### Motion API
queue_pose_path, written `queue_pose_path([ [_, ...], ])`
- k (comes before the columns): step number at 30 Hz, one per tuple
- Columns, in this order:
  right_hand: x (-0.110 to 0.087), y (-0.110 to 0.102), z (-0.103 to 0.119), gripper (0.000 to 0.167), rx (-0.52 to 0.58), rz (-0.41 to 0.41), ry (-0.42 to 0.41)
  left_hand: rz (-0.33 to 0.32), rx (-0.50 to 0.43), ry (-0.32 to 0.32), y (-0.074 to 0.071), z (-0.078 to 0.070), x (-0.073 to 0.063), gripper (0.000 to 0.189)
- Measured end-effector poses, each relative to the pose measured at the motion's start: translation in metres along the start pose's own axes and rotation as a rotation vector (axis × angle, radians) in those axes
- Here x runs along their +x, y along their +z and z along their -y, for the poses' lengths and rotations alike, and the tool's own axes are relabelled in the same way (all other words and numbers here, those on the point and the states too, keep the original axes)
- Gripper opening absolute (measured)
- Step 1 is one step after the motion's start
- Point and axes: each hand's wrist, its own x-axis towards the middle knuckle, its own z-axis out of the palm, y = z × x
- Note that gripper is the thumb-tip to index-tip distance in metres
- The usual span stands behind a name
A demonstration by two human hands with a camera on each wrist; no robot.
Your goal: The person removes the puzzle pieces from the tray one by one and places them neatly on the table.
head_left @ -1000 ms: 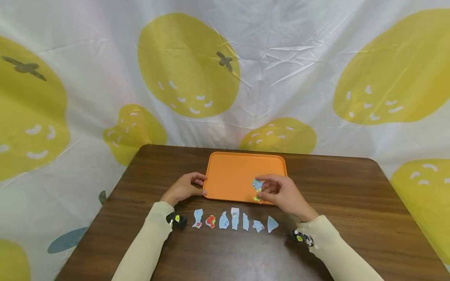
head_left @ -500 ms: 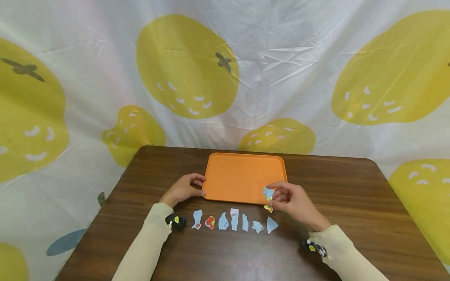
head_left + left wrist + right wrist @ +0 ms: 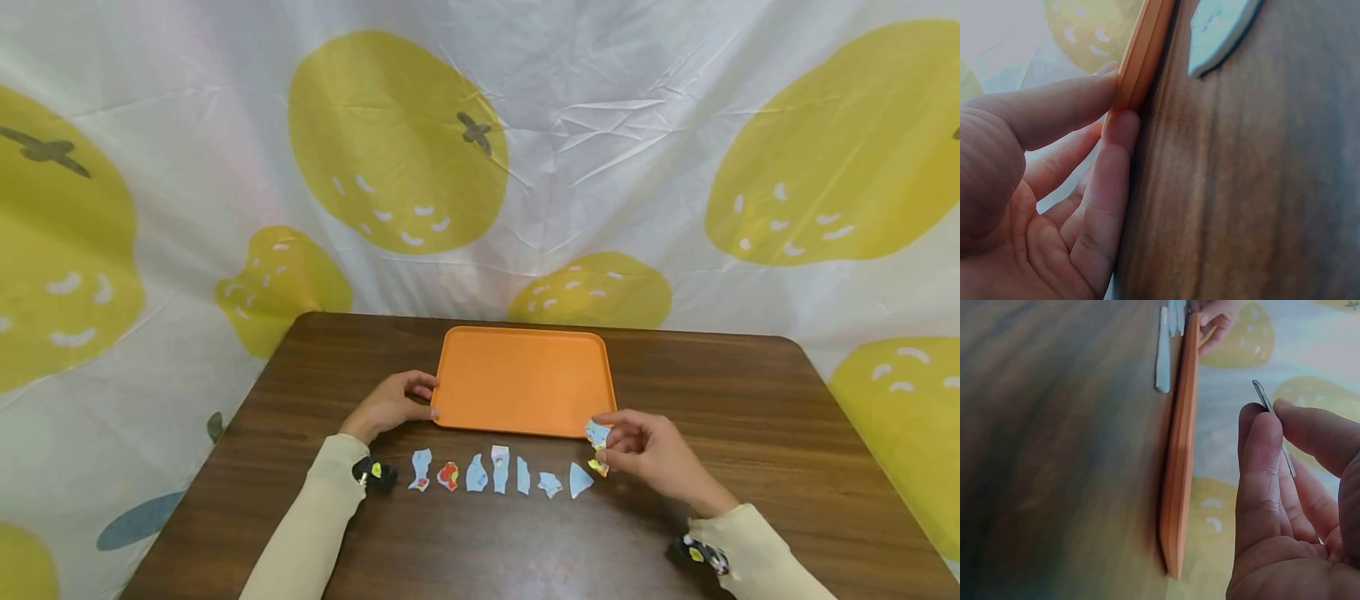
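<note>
In the head view my right hand [image 3: 651, 452] pinches a jigsaw puzzle piece [image 3: 597, 435], pale blue with yellow, by the tray's near right corner. The right wrist view shows this piece edge-on as a thin grey strip [image 3: 1264, 395] between thumb and fingertips. My left hand [image 3: 392, 404] grips the near left corner of the orange tray [image 3: 525, 379], thumb at the rim and fingers against its side, as the left wrist view shows up close. Several more pieces lie in a row before the tray, among them a red one [image 3: 448, 475] and a pale blue triangle [image 3: 579, 480] at the right end.
The dark brown wooden table [image 3: 480, 550] carries everything. Behind it hangs a white curtain [image 3: 600, 167] printed with large yellow fruit. Both wrists wear black straps over cream sleeves [image 3: 303, 517].
My right hand has moved the pinched puzzle piece right and nearer, from over the tray to beyond its near right corner. My left hand has stayed at the tray's corner.
</note>
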Motion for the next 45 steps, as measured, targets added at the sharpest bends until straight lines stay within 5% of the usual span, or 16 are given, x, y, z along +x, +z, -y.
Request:
queue_pose_path([
  [19,-0.02,-0.006,-0.009,0.04,0.091,0.165,0.152,-0.004,-0.02,0.007,0.0,0.001,-0.002,0.052],
  [29,-0.018,-0.007,-0.009,0.031,-0.296,0.127,0.015,-0.009,0.005,0.007,0.0,0.003,-0.001,0.052],
  [45,-0.015,-0.011,-0.006,0.031,-0.351,0.16,0.06,-0.002,-0.001,0.002,0.0,0.0,0.001,0.052],
])
